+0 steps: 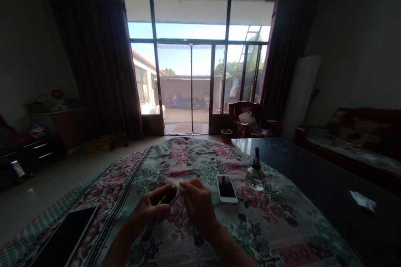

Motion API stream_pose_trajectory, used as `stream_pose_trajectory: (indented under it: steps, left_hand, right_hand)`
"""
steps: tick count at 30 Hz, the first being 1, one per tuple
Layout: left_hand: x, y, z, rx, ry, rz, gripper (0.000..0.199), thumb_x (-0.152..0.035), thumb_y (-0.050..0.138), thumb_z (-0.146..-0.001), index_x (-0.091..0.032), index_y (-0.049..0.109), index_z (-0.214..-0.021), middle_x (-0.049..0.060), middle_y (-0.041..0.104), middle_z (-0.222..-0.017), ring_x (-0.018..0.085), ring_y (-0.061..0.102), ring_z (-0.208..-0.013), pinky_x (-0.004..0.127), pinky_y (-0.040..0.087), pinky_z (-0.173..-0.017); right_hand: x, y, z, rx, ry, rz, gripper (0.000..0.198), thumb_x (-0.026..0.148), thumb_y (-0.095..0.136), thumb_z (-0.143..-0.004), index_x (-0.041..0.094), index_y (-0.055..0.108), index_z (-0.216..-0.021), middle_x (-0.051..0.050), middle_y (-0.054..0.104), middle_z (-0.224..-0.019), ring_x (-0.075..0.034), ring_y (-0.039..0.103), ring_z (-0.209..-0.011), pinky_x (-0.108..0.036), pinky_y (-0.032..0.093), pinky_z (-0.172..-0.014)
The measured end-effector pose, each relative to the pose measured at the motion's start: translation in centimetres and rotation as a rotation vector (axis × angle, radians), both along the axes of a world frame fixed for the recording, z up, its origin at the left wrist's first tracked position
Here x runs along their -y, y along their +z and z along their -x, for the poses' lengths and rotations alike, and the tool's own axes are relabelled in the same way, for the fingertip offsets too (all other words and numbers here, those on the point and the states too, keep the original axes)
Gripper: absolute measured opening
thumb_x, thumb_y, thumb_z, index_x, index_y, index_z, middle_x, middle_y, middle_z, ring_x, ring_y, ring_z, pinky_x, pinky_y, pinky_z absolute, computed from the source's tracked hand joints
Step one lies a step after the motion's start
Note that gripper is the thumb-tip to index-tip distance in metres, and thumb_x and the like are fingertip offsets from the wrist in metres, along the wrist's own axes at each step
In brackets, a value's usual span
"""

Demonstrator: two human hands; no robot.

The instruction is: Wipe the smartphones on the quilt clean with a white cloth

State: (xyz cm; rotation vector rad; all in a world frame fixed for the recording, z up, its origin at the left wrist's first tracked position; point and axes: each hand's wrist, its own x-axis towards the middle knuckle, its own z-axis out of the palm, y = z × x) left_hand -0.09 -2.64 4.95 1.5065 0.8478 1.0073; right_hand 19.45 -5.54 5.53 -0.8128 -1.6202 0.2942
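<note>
Above the flowered tablecloth, my left hand curls its thumb and fingers around a small dark object, whose kind I cannot make out. Pinched in my right hand is a small white wad, like tissue or cloth, against the edge of the dark object. A white smartphone with a black screen lies flat just right of my right hand. Farther right stands a clear bottle with a black spray top.
A large tablet-like device with a dark screen lies at the lower left. On the right, a dark glossy tabletop holds a crumpled pale packet. Beyond are a wooden armchair, a sofa and glass doors.
</note>
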Motion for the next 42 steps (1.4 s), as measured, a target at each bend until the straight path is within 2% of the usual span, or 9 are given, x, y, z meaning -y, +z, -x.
stream_pose_trajectory:
  steps: [5,9,15,21,30,34,38,42]
  left_hand:
    - [0.2,-0.1,-0.2,0.061,-0.062,0.081,0.054,-0.027,0.078,-0.066,-0.023,0.068,-0.12,0.006,0.067,-0.126,0.035,0.054,-0.124,0.043,0.043,-0.104]
    - [0.1,-0.5,0.4,0.141,-0.047,0.137,0.056,-0.033,0.076,-0.071,-0.023,0.064,-0.126,0.007,0.066,-0.127,0.034,0.058,-0.12,0.043,0.047,-0.099]
    - [0.0,-0.3,0.8,0.128,-0.007,0.116,0.055,-0.036,0.075,-0.073,-0.022,0.064,-0.126,0.006,0.067,-0.126,0.033,0.057,-0.121,0.04,0.049,-0.098]
    - [0.2,0.2,0.2,0.069,0.002,0.087,0.057,-0.035,0.076,-0.072,-0.022,0.064,-0.126,0.006,0.064,-0.131,0.034,0.052,-0.127,0.043,0.044,-0.104]
    - [0.3,0.5,0.4,0.048,-0.019,0.022,0.054,-0.033,0.074,-0.075,-0.024,0.063,-0.126,0.004,0.064,-0.131,0.033,0.05,-0.128,0.043,0.041,-0.108]
    - [0.2,0.2,0.2,0.01,-0.034,0.02,0.055,-0.036,0.076,-0.072,-0.024,0.064,-0.125,0.005,0.064,-0.13,0.035,0.051,-0.127,0.045,0.041,-0.107]
    - [0.2,0.4,-0.3,-0.053,-0.061,-0.005,0.055,-0.036,0.078,-0.069,-0.026,0.067,-0.122,0.005,0.065,-0.129,0.036,0.052,-0.126,0.046,0.04,-0.107]
    - [0.4,0.6,-0.3,-0.045,-0.051,0.008,0.057,-0.036,0.079,-0.067,-0.025,0.067,-0.121,0.006,0.065,-0.128,0.036,0.053,-0.125,0.048,0.041,-0.106]
  right_hand:
    - [-1.4,-0.8,-1.4,0.097,-0.129,0.083,0.029,0.01,0.05,-0.086,0.02,0.071,-0.104,-0.005,0.062,-0.083,-0.015,0.06,-0.077,-0.025,0.047,-0.071]
    - [-1.6,-1.1,-1.7,0.158,-0.22,0.165,0.026,0.011,0.051,-0.087,0.02,0.072,-0.101,-0.005,0.061,-0.081,-0.016,0.06,-0.076,-0.025,0.045,-0.07]
    - [-0.6,-0.2,-0.4,0.115,-0.178,0.107,0.027,0.012,0.051,-0.088,0.02,0.069,-0.106,-0.005,0.062,-0.087,-0.017,0.06,-0.08,-0.026,0.046,-0.073]
    - [0.0,0.3,0.6,0.015,-0.115,0.032,0.027,0.016,0.048,-0.092,0.021,0.069,-0.109,-0.005,0.061,-0.087,-0.016,0.059,-0.081,-0.026,0.047,-0.073]
    - [0.8,0.9,0.5,0.031,-0.009,-0.064,0.029,0.013,0.048,-0.091,0.021,0.068,-0.11,-0.006,0.06,-0.09,-0.015,0.059,-0.084,-0.026,0.049,-0.075]
    - [-0.2,0.1,-0.5,0.039,-0.058,-0.095,0.029,0.013,0.046,-0.091,0.02,0.068,-0.108,-0.006,0.059,-0.089,-0.015,0.06,-0.082,-0.025,0.049,-0.073]
    - [-1.5,-1.0,-1.4,0.068,-0.154,-0.053,0.028,0.013,0.047,-0.09,0.02,0.07,-0.104,-0.005,0.058,-0.083,-0.015,0.059,-0.076,-0.025,0.048,-0.069]
    - [-1.1,-0.7,-1.2,0.074,-0.149,-0.029,0.028,0.012,0.048,-0.089,0.02,0.07,-0.104,-0.004,0.058,-0.081,-0.014,0.059,-0.075,-0.024,0.047,-0.069]
